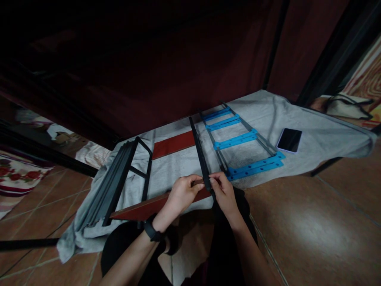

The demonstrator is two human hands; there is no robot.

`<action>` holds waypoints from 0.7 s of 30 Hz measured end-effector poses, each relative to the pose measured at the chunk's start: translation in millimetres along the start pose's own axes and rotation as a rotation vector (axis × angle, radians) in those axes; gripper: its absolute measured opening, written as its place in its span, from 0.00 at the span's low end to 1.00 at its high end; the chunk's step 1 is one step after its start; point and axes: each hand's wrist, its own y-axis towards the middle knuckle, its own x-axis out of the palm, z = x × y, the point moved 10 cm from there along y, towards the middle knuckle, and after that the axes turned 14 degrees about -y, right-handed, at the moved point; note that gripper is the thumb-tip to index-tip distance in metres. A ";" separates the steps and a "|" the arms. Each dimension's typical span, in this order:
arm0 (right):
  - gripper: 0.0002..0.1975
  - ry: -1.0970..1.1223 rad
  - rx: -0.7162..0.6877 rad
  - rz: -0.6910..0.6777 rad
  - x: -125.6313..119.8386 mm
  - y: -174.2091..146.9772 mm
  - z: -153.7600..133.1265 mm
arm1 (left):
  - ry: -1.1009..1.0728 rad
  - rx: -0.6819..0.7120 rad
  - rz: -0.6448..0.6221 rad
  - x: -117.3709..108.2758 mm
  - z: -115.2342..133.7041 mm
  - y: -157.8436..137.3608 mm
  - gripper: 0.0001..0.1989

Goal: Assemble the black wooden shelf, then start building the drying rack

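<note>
Dark slim metal-looking bar crosses the cloth-covered table from near its far edge to the near edge, and I have both hands at its near end. On my camera, the right hand has its fingers bent together, pinching the tip of the bar. The left hand, just beside it, pinches a small brownish piece against the bar's other side; it is too small for me to make out. A black wristwatch sits on the left wrist.

Under the left hand, a long flat reddish-brown board runs along the table's near edge. Farther in, a second flat reddish-brown board spans between the bar and a black tubular frame. Beyond that frame, at the table's left end, I see a grey ribbed panel.

Right of the bar lie bright blue perforated strips joined by thin grey rods. A dark-screened phone with a pale purple rim rests toward the right end, on the grey cloth.
</note>
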 end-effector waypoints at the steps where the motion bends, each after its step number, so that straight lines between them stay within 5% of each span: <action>1: 0.11 -0.038 -0.002 0.000 0.2 0.7 -0.5 | 0.003 -0.002 0.002 -0.2 -0.6 0.0 0.08; 16: 0.14 -0.059 0.074 0.068 -5.3 -1.7 9.6 | 0.107 -0.010 -0.007 0.7 -2.0 0.4 0.09; 21: 0.10 -0.037 -0.002 0.029 -1.2 0.1 1.7 | 0.136 -0.005 -0.005 0.1 -1.5 0.0 0.10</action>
